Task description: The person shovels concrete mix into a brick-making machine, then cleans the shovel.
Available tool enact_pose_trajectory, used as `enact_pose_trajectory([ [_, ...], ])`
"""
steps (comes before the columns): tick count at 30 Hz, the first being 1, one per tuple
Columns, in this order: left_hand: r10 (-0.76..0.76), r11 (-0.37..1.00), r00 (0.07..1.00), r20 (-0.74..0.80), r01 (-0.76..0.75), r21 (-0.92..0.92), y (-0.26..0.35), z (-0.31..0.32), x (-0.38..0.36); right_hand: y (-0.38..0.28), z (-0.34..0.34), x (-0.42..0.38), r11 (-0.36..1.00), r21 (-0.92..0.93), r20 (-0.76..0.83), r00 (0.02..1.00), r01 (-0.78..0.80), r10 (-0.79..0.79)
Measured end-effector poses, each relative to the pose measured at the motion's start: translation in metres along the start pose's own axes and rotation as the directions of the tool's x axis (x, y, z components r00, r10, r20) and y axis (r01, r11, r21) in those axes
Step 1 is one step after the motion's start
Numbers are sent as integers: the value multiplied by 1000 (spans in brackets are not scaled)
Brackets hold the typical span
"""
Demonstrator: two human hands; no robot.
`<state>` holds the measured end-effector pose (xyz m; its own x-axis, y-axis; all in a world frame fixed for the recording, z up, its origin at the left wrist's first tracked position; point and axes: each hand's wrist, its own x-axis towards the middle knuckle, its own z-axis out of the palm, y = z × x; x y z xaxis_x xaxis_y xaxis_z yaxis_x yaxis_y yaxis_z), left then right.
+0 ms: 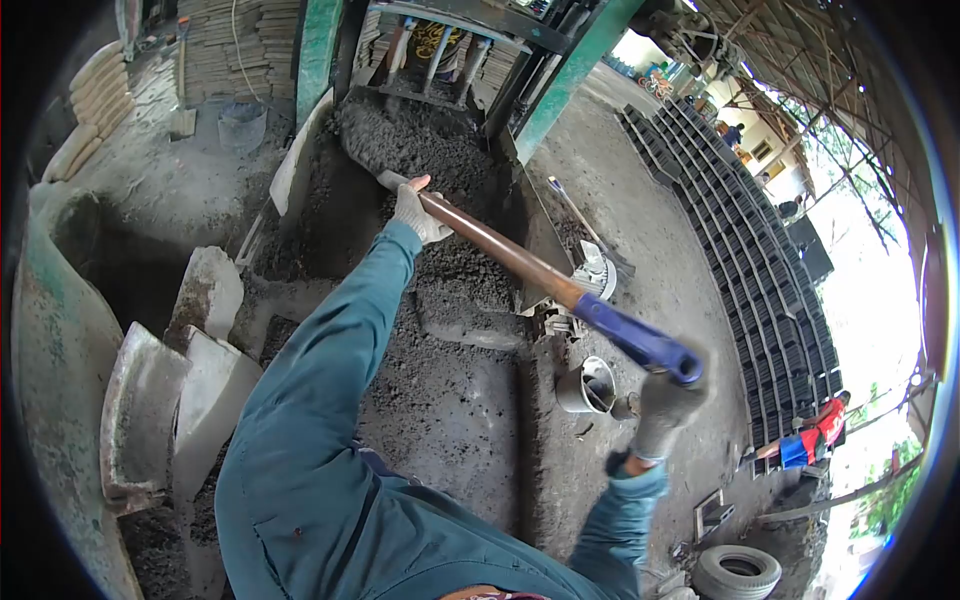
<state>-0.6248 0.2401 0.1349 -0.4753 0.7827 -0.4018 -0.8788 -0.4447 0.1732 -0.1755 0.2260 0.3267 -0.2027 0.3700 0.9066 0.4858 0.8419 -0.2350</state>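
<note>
A shovel (pixel 505 248) with a brown wooden shaft and a blue grip slants across the middle of the head view. My left hand (pixel 420 214), in a pale knit glove with bare fingertips, is closed round the lower shaft near the blade. At the blue grip's end, my right hand (pixel 665 412), also gloved and slightly blurred, is closed on the handle. The blade reaches into a heap of dark, crumbly mix (pixel 430 140) at the foot of a green-framed machine (pixel 570 85); the mix partly hides it.
Broken concrete slabs (pixel 145 415) lean at the left beside a pit. A white bucket (pixel 585 388) and another shovel (pixel 590 225) are to the right. Long racks of dark blocks (pixel 740 240) stand farther right, near a person in red (pixel 825 425). A tyre (pixel 735 572) lies lower right.
</note>
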Motion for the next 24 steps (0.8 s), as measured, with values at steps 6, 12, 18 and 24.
enact_pose_trajectory([
  [6, 195, 973, 978, -80, -182, 144, -68, 16, 18, 178, 42, -180, 681, 310, 194, 746, -663, 638],
  [12, 67, 937, 916, 395, -194, 290, -224, -83, -201, 384, 7, -370, 33, 175, 475, 113, -984, 873],
  [18, 387, 847, 763, -517, -516, -127, -313, -259, -333, 327, 0, -313, 558, -189, 885, 105, -808, 453],
  [24, 280, 424, 392, -876, -870, -253, -398, -352, -469, 255, 70, -280, 445, -94, 978, -166, -890, -126],
])
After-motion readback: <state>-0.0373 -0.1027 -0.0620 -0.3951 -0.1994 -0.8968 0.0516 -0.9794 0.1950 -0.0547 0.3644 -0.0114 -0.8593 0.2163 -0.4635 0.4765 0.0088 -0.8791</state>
